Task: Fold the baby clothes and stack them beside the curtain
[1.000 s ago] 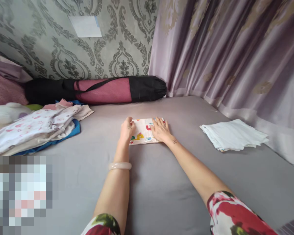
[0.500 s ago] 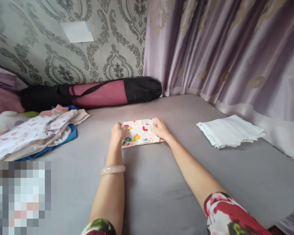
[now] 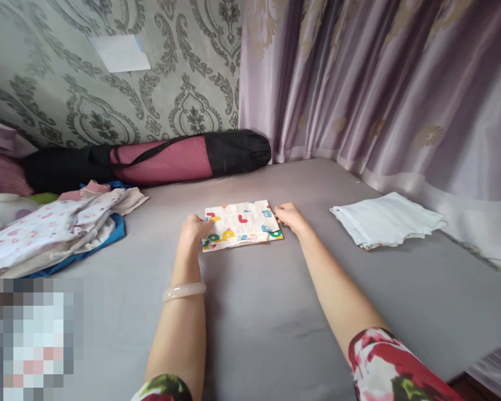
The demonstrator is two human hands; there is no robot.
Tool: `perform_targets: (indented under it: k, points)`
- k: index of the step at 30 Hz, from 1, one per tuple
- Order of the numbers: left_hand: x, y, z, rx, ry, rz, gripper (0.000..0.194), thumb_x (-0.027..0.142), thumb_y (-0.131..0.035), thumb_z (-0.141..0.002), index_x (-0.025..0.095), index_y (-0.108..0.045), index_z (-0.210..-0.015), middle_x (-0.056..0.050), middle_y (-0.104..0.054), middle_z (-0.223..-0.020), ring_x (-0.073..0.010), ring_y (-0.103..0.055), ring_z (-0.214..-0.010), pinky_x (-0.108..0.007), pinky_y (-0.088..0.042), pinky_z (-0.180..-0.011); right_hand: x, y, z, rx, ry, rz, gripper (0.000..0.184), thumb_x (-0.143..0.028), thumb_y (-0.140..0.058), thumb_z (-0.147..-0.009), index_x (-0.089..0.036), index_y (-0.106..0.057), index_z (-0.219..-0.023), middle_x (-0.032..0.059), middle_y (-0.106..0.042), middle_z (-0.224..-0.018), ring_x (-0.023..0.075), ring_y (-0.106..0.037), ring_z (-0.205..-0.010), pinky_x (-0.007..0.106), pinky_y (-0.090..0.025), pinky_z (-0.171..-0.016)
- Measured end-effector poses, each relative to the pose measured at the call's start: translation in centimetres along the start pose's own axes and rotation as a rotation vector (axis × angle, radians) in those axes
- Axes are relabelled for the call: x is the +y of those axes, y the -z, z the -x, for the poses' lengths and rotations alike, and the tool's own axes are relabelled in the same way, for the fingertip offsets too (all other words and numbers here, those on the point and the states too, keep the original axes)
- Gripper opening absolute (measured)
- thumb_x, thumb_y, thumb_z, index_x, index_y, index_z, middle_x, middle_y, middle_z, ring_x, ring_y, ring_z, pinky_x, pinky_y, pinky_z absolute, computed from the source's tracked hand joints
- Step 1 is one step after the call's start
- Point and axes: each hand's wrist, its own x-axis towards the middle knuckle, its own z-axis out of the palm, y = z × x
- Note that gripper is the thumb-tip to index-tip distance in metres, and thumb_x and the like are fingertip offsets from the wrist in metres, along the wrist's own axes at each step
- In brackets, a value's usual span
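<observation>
A folded white cloth printed with red, yellow, green and blue figures lies flat on the grey bed sheet. My left hand grips its left edge, thumb on top and the other fingers mostly hidden. At the cloth's right edge, my right hand is closed in a pinch, fingertips at the upper part of that side. Layers of the fold show along the near edge, where a strip of the lower layer sticks out. A pale bangle circles my left wrist.
On the right lies a stack of pale folded cloths near the purple curtain. Several garments are piled on the left, beside a white plush toy. A long black and pink bag lies along the wall.
My right hand has gone from lying flat on the cloth to pinching its right edge, uncovering that side. My left hand stays at the left edge. The view has shifted slightly.
</observation>
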Motion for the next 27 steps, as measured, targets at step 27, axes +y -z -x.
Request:
perform_targets:
  k: [27]
  points:
    - [0.2,2.1,1.8,-0.193,0.166,0.605,0.020,0.025,-0.077,-0.071,0.017,-0.060,-0.064,0.004,-0.049,-0.045,-0.0102,-0.050,-0.043,-0.020,-0.046,-0.046,-1.2,-0.2,1.1,-0.152,-0.042,-0.292,0.021,-0.029,-0.060,-0.088,-0.013,-0.064,-0.076,0.0022,-0.065,-0.061,0.0094,-0.059,-0.052,0.016,-0.041,-0.045]
